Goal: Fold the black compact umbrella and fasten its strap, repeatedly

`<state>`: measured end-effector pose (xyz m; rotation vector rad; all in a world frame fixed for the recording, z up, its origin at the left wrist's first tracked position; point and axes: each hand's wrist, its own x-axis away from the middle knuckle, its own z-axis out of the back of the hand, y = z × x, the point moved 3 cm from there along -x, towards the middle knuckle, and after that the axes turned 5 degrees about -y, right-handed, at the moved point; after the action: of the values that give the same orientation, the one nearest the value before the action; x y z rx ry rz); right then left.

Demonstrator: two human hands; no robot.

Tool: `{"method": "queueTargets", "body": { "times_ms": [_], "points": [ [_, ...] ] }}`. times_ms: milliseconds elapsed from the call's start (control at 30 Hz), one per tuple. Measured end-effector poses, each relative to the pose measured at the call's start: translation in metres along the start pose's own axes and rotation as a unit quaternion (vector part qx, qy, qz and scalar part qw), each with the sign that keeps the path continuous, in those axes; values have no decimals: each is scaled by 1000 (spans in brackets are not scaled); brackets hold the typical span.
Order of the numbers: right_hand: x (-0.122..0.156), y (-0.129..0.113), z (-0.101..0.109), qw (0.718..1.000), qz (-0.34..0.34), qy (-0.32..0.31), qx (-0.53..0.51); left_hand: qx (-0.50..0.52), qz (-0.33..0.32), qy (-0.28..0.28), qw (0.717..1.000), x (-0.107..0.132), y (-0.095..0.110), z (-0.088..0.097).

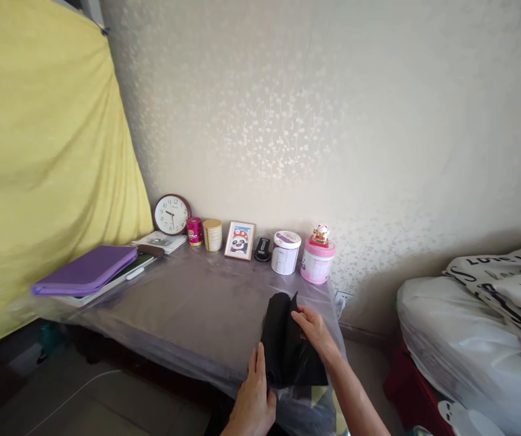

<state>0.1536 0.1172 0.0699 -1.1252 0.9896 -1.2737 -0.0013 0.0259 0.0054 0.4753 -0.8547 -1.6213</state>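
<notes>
A roll of thin black sheet, which looks like black plastic bags, stands over the right front part of the table, with a loose flap opened out to the right. My left hand grips its lower left edge, thumb in front and fingers along the side. My right hand is closed on the upper edge of the loose flap, holding it away from the rolled part. The fingertips behind the flap are hidden.
Plastic film covers the table. Along the wall stand a clock, small cans, a panda picture, a white tub and a pink-lidded tub topped by a figurine. A purple folder lies left; wrapped bedding is right.
</notes>
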Motion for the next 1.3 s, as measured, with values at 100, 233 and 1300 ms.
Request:
{"method": "queueTargets", "body": {
  "times_ms": [100,233,1300],
  "points": [
    [-10,-4,-24,1000,-1,-1,-17,-18,15,-12,1000,2,6,2],
    [-25,4,-51,1000,-14,-19,-6,-34,23,-21,999,2,10,4],
    [-3,-1,-75,915,160,-94,359,-202,2,-40,979,-6,7,0]
  ]
}}
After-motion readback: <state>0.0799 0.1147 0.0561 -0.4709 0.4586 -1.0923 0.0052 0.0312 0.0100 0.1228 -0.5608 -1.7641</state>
